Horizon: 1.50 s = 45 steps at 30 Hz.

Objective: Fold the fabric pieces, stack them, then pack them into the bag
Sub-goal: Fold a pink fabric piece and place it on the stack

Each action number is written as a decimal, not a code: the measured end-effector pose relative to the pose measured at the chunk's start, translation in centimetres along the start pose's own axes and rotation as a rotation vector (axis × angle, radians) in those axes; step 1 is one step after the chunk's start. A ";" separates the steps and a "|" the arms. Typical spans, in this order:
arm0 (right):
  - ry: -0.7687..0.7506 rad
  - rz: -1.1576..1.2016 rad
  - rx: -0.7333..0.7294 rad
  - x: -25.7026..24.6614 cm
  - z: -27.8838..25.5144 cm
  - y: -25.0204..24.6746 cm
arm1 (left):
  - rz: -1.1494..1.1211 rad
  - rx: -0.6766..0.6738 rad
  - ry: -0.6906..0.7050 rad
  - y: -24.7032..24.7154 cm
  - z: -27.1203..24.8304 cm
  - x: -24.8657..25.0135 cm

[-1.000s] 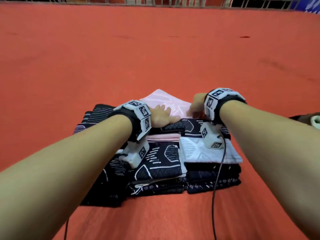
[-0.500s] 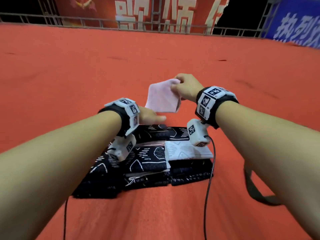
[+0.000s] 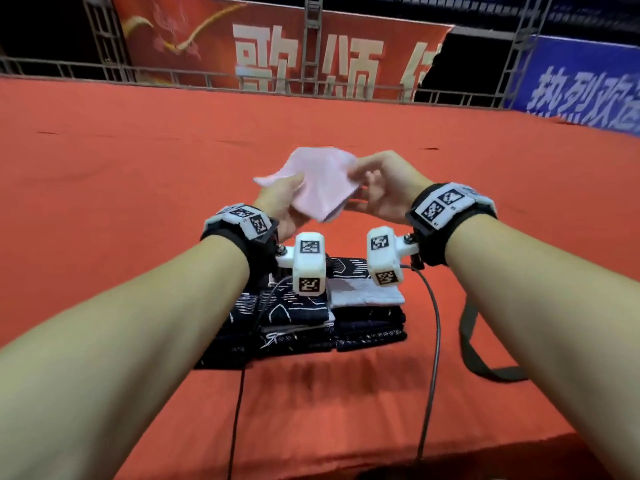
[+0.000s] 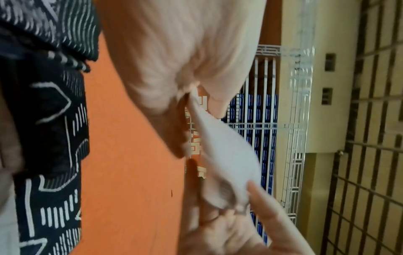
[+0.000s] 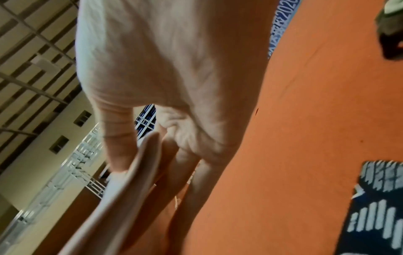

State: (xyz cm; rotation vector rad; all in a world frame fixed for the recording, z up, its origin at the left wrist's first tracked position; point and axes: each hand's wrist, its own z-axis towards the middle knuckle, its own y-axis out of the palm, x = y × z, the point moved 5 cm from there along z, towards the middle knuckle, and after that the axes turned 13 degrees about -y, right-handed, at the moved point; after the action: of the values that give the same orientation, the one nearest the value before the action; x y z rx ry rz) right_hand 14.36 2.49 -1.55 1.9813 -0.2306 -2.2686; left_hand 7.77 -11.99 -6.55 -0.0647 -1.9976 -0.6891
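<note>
A pink cloth (image 3: 322, 183) hangs in the air above the red surface, held between both hands. My left hand (image 3: 289, 197) grips its left side with the thumb on top. My right hand (image 3: 363, 181) pinches its right corner. The left wrist view shows the pink cloth (image 4: 229, 155) stretched between my palm and the other hand's fingers (image 4: 261, 203). In the right wrist view the cloth (image 5: 130, 181) lies between thumb and fingers. Below my wrists sits a stack of folded dark patterned fabrics (image 3: 304, 320), with a light folded piece (image 3: 367, 294) on its top right.
A dark strap (image 3: 485, 362) lies on the red table cover (image 3: 138, 188) to the right of the stack. A dark bag-like object (image 5: 390, 34) shows at the right wrist view's corner. Wrist cables (image 3: 429, 375) trail toward the near table edge. A metal railing (image 3: 207, 81) and banners stand beyond the far edge.
My right hand lifted the pink cloth off the stack. My left hand left the stack and rose to take the cloth's other side. The head view tilted upward.
</note>
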 end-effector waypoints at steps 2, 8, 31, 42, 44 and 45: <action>0.125 0.028 -0.082 1.1 -1.3 -0.4 | 0.022 0.125 0.097 -0.7 -0.3 0.7; 0.196 -0.250 0.037 3.1 -2.9 -2.2 | 0.320 -0.023 -0.019 1.2 -3.4 -1.2; -0.012 -0.253 0.186 8.2 -5.1 -3.6 | 0.192 0.021 0.013 -3.9 -1.7 -6.7; 0.083 -0.079 0.238 8.9 -4.5 -3.5 | 0.274 0.033 -0.061 -3.6 -2.0 -6.4; 0.182 -0.154 0.126 9.4 -4.8 -3.5 | 0.253 0.030 -0.024 -3.4 -2.2 -6.3; 0.216 -0.213 0.055 9.6 -5.2 -3.4 | 0.252 0.034 -0.003 -3.2 -2.3 -6.2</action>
State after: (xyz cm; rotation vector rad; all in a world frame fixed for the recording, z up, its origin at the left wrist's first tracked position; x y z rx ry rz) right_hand 18.23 3.80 -12.19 2.3601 -0.0639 -2.1606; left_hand 11.79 -14.39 -12.28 -0.2921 -1.9602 -0.4925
